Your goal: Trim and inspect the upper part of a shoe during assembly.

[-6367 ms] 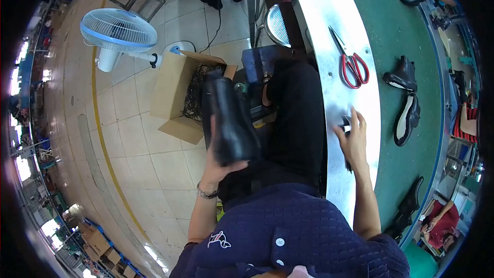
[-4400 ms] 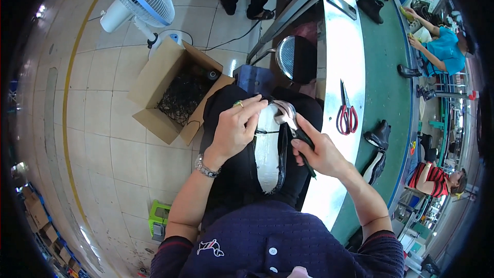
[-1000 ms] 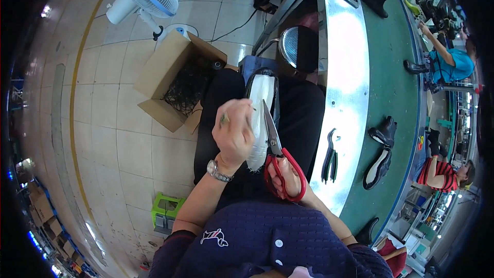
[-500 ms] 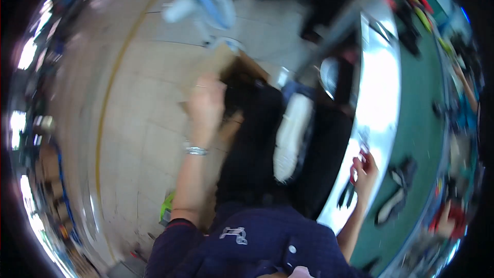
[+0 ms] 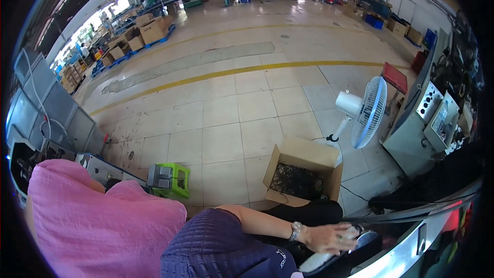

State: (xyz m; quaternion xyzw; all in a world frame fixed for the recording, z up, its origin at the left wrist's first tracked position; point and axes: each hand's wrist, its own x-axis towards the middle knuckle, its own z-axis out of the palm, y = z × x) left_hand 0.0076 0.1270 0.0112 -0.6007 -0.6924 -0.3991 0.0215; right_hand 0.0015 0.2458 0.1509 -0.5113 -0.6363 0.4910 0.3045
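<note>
My left hand (image 5: 332, 238), with a silver band at the wrist, lies over a shoe with a pale sole (image 5: 316, 261) on my dark-trousered lap. Its fingers curl over the shoe's far part, partly hiding it. Close to the fingertips is a rounded grey mesh-like thing (image 5: 366, 239), whose kind is unclear. My right hand is out of view. Just beyond my knees stands an open cardboard box (image 5: 332, 175) with a tangle of thin dark scraps (image 5: 296, 181) inside.
A white-blue fan (image 5: 369, 112) stands beyond the box, near a grey machine cabinet (image 5: 411, 128). A green plastic stool (image 5: 180, 180) bears a grey object. To my left is a pink garment (image 5: 103, 221), apparently a person's. A shiny bench edge (image 5: 406, 255) runs at lower right.
My view has swung left and up, toward the wide floor. My left hand has come from beside the box onto the shoe. My right hand, which held something red-handled at the bench, has left view.
</note>
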